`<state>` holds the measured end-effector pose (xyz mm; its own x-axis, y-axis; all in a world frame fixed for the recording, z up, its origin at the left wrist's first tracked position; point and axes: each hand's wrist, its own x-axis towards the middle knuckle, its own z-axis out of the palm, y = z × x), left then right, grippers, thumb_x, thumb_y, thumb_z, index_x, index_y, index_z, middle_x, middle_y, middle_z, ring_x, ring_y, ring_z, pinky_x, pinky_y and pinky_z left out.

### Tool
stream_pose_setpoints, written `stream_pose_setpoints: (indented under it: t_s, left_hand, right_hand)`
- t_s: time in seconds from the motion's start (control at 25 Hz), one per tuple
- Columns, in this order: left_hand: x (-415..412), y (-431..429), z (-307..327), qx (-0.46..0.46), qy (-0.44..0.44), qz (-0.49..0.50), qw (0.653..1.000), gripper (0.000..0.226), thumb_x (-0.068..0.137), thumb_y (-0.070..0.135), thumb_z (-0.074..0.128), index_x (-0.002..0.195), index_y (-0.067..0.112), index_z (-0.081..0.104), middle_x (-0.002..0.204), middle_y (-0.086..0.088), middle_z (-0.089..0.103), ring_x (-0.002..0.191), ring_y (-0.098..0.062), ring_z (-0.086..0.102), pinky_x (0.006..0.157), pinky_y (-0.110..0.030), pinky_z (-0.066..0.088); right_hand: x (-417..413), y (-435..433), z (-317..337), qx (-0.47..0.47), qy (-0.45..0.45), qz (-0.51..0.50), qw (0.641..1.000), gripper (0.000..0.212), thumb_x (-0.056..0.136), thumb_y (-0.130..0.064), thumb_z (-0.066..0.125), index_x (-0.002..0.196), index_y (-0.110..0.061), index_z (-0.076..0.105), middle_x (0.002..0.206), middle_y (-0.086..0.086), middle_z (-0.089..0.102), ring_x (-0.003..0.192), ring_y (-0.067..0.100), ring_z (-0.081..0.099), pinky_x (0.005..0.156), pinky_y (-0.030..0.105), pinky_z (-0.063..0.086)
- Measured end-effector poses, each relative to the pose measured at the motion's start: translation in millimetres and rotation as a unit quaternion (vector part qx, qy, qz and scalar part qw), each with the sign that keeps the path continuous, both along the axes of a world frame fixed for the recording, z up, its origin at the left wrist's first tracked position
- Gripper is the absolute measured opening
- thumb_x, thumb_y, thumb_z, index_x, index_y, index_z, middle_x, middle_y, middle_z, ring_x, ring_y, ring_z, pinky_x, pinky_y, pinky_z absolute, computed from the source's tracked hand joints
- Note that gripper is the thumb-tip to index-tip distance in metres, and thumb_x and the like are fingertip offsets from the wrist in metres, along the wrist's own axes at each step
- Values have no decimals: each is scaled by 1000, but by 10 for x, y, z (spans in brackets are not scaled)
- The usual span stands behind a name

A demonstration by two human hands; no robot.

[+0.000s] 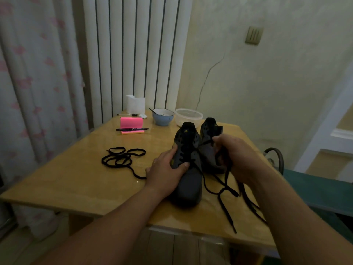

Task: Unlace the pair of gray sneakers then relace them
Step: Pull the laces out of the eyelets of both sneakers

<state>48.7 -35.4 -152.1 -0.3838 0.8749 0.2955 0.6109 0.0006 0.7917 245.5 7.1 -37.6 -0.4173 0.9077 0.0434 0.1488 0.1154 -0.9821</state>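
Right now both gray sneakers stand side by side toward the right part of the wooden bench point(76, 178), toes pointing at the person. The left hand point(166, 169) clasps the near sneaker point(189, 186) across its upper, thumb over the top by the eyelets and fingers laid down its outer side. The right hand point(235, 155) is curled round the side of the far sneaker point(209, 131), which sits just behind and to the right of the first, the two shoes touching. A black lace point(219, 190) runs from the shoes under the right hand and trails in loose strands over the bench to its near edge; which eyelets it passes through is too dark to tell. A second black lace point(122, 156) lies free in a loose tangle on the bench, left of the shoes, with one end reaching the left hand. Farther back sit a pink notepad point(131, 123) with a black pen point(131, 129) across it, a blue bowl point(163, 117) and a clear tub point(188, 115). A white radiator point(133, 44) stands behind the bench.
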Motion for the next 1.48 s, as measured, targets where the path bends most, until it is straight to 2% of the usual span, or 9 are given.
stream_pose_setpoints:
  t_s: [0.16,0.32,0.48,0.6,0.72,1.0,1.12,1.36,1.48]
  left_hand:
    - [24,-32,-11,38,14,20,999,77,91,61,67,159,48,31,150,10,46,135,-15,48,109,-50,34]
    - [26,-83,-1,68,26,12,997,73,93,56,68,156,52,31,143,10,42,127,-11,49,108,-48,36]
    - [30,-66,-22,80,-25,12,996,58,92,53,68,143,44,43,133,16,50,116,-8,56,108,-54,43]
    - [15,-20,-53,83,-40,8,996,52,90,52,68,136,40,45,128,18,52,112,-9,58,103,-55,47]
    - [15,-28,-69,89,-37,1,995,52,89,54,65,134,41,44,126,17,51,111,-10,58,101,-54,50]
    - [-90,43,48,89,27,-57,994,44,96,49,59,137,47,45,126,11,47,115,-14,56,101,-50,52]
    - [-202,97,307,52,97,-82,991,36,104,38,56,139,43,49,122,9,50,104,-10,58,97,-46,54]
    - [-368,482,978,-152,318,-133,926,70,97,53,41,163,42,19,157,-3,48,132,-29,56,103,-51,52]
    - [-376,638,1265,-187,316,-140,919,54,103,53,53,150,27,46,145,-5,56,124,-25,57,103,-43,49]
  right_hand:
    - [-11,-55,-11,72,-70,-6,995,29,102,-36,62,89,-11,70,89,14,70,83,28,65,79,41,53]
    - [-199,30,-106,120,-206,-18,971,18,101,-28,62,92,-12,65,84,11,72,74,29,68,70,44,56]
    - [-148,92,-257,192,-502,-62,841,19,97,-29,60,94,-11,56,91,9,61,82,26,61,66,34,46]
    - [-296,26,-357,294,-395,-161,855,28,95,-44,61,96,-18,51,92,2,57,82,23,59,61,34,42]
    - [-492,3,-524,177,-318,-119,924,37,95,-55,63,99,-20,51,89,0,62,78,17,61,60,34,45]
    - [-476,-132,-1015,153,-102,-183,966,41,97,-55,64,99,-17,49,86,2,60,75,16,59,59,32,45]
    - [-448,-139,-1066,162,-81,-178,967,40,95,-56,67,101,-20,50,86,2,60,77,17,60,64,37,49]
    - [-418,-159,-1046,160,-72,-151,973,40,93,-51,72,113,-25,50,91,2,59,80,12,60,64,32,49]
    - [-412,-142,-1052,154,-67,-150,974,45,90,-57,72,114,-27,50,94,2,60,83,14,62,72,42,56]
